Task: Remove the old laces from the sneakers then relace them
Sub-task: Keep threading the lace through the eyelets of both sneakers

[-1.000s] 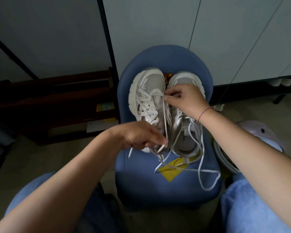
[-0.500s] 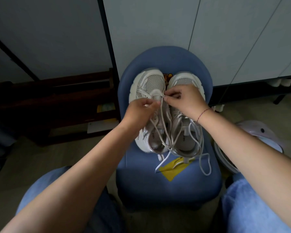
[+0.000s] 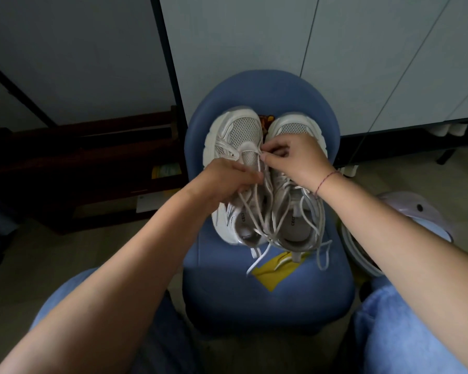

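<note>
Two white mesh sneakers stand side by side, toes away from me, on a small blue chair [image 3: 265, 292]. My left hand [image 3: 224, 182] lies over the middle of the left sneaker [image 3: 238, 130] and grips strands of its white lace [image 3: 251, 211]. My right hand [image 3: 295, 157] rests over the right sneaker [image 3: 295, 228] and pinches the lace at the left sneaker's lowest eyelets, near the toe. Loose lace ends trail over both heels onto the seat.
A yellow patch [image 3: 273, 273] marks the seat behind the heels. A white cabinet [image 3: 281, 49] stands behind the chair, a dark wooden rack [image 3: 79, 157] to the left, a pale round bin [image 3: 405, 222] to the right. My blue-jeaned knees [image 3: 405, 333] flank the chair.
My left hand has moved up from the heels of the sneakers to the middle of the left sneaker, carrying lace with it. The trailing lace loop on the seat got shorter. My right hand stayed put.
</note>
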A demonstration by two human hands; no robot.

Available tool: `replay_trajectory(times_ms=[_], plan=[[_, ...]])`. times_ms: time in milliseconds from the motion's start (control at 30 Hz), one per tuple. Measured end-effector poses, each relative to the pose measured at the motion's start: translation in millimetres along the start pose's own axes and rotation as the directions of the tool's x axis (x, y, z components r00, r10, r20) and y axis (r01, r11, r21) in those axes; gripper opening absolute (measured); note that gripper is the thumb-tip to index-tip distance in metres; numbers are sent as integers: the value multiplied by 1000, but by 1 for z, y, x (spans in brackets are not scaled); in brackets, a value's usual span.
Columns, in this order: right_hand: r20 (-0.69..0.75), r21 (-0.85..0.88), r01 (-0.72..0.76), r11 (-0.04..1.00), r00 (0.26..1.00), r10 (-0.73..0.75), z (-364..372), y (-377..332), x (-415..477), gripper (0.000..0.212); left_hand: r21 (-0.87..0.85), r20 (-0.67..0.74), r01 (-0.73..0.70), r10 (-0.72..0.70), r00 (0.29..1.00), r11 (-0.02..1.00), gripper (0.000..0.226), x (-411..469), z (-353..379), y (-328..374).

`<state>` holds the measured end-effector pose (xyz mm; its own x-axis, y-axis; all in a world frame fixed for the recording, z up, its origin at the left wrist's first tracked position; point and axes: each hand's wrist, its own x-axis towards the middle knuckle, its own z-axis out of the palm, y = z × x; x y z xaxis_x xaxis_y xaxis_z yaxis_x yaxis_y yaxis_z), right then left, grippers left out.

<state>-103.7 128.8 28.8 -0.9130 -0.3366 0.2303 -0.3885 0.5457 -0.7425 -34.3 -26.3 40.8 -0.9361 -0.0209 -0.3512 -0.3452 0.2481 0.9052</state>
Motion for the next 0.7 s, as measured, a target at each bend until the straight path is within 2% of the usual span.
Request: replay_trajectory(times_ms=[133,300,433,600,700], plan=[[-3,-1,6,1000,1000,-6,0,0,0,19,201,235,-12,-36,971,979,16,-20,-5,-9],[-3,-1,10,1000,1000,-10,0,1,-1,19,301,446,-35,-108,888,953,12,-40,-4,-22],[-14,-1,18,1000,1000,-18,2,1,-2,20,358,530,-31,-176,830,933,10,-47,-1,-28],[-16,-20,37,999,999,-37,3,0,-3,18,367,551,-44,-179,815,929,13,-45,-3,-30],[-10,-25,35,999,999,-35,3,1,-3,18,384,646,-99,-191,739,918,17,-47,-1,-28]])
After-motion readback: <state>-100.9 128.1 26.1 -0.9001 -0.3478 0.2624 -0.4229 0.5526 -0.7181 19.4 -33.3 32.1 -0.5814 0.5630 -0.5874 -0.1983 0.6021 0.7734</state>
